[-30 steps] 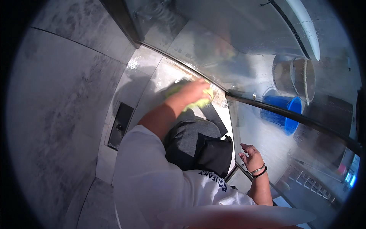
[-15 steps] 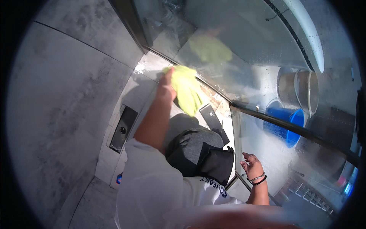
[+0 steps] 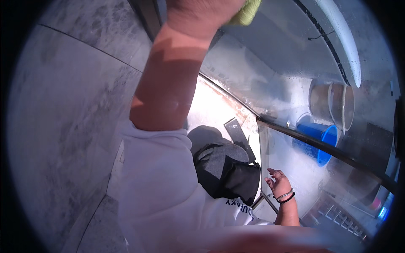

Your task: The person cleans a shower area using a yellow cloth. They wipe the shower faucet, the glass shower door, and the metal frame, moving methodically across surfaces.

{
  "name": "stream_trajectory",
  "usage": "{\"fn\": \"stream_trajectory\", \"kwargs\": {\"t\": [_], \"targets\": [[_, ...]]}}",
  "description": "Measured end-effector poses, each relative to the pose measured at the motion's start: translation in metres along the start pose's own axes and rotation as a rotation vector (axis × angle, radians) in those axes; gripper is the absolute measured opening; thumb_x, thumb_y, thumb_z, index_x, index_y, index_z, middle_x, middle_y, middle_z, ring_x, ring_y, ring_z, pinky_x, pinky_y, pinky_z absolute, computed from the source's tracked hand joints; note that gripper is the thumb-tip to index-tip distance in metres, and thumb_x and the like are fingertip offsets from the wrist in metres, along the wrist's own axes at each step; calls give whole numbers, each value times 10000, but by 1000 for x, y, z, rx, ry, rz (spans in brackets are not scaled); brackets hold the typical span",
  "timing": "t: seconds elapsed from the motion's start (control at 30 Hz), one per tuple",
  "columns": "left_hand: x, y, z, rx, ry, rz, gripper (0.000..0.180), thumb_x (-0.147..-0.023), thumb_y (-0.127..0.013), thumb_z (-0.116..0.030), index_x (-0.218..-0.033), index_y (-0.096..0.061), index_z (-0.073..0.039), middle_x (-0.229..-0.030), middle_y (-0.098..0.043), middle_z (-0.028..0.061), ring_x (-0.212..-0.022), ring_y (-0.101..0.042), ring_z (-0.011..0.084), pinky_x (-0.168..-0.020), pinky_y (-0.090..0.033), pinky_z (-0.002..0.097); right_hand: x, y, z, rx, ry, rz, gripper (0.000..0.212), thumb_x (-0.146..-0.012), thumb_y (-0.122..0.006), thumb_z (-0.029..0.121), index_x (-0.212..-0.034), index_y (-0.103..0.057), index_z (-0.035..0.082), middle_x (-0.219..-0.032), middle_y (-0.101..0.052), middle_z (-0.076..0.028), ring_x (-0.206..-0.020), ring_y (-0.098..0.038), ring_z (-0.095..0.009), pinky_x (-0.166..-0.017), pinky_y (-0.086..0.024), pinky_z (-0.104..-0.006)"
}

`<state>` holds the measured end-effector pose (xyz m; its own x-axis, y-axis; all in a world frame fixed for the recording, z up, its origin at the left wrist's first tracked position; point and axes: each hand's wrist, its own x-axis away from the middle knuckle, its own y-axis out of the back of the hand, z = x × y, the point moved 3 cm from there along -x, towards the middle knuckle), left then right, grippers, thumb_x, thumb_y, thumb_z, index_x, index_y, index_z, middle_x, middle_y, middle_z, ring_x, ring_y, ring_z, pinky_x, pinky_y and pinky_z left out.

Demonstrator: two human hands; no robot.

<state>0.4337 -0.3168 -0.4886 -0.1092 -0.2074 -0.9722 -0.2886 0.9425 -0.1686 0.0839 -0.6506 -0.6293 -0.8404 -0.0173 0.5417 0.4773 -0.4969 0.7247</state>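
Observation:
My left arm is raised toward the top of the view. The left hand (image 3: 202, 14) is closed around a yellow-green cloth (image 3: 246, 13), held up against or close to a wet glass panel (image 3: 261, 46); whether the cloth touches the glass I cannot tell. Part of that hand and cloth is cut off by the upper edge. Lower right, my right hand (image 3: 279, 185), with bracelets at the wrist, has its fingers bent and apart and holds nothing visible. It is beside the edge of the glass below the metal rail (image 3: 320, 145).
Past the rail stands a blue bucket (image 3: 325, 143), with a larger beige tub (image 3: 333, 105) behind it. A dark flat strip (image 3: 237, 133) lies on the floor near my knee. Grey marbled wall (image 3: 76, 118) fills the left side. A white curved shape (image 3: 341, 42) spans the upper right.
My left hand has risen with the cloth from the foot of the glass to the top edge of the view. The right hand has stayed almost still.

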Motion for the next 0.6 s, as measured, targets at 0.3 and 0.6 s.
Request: {"fn": "stream_trajectory", "kwargs": {"t": [0.3,0.6], "targets": [[245,61,30,-437,1119,-423,662,-813,-562,-259,-1300,-239,51,-1209,-463,208,-1100,-485,296,-966,-369,369,6,-6,1,24,-46,30,229,-732,-686,71,-883,-529,-2,-981,-619,-161,-809,-604,-279,-720,-499,-336],[388,68,43,403,1948,-1006,495,-862,-469,-304,-1283,-361,-67,-1230,-480,114,-1085,-501,270,-909,-406,368,15,-15,-2,-10,-101,34,347,-727,-695,121,-1049,-606,26,-921,-612,-172,-854,-604,-311,-755,-491,-348]]}}
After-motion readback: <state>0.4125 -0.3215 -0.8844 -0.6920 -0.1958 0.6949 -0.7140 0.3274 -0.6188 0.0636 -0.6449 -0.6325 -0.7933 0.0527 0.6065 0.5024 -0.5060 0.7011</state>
